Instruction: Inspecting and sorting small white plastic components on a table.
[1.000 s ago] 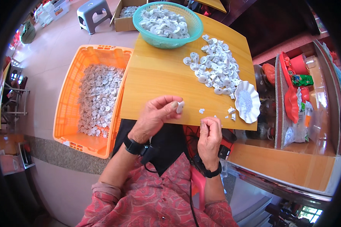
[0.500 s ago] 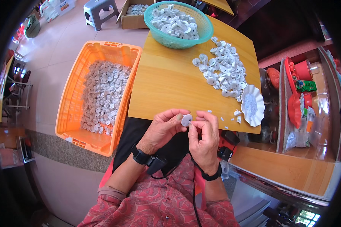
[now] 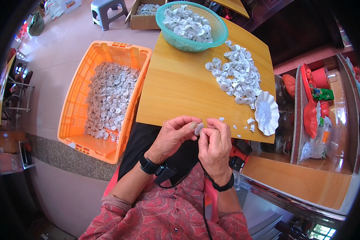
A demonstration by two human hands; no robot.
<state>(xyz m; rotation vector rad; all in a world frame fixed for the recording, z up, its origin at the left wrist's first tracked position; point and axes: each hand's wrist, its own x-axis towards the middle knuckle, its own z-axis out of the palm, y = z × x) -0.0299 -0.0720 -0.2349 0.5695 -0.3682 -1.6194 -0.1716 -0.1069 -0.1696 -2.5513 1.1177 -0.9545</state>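
One white disc (image 3: 199,128) sits between left hand (image 3: 170,138) and right hand (image 3: 216,150).

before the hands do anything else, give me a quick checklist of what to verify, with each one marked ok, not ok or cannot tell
1. Round white piece gripped by the left hand: ok, pinched between thumb and fingers.
2. Right hand beside the piece: ok, its fingers are right at the edge.
3. Small part in the right hand's fingers: cannot tell, the fingertips hide it.
4. Table free of loose bits near the hands: not ok, small white bits lie to the right.
5. Scalloped white dish stocked: ok, pale bits lie in it.
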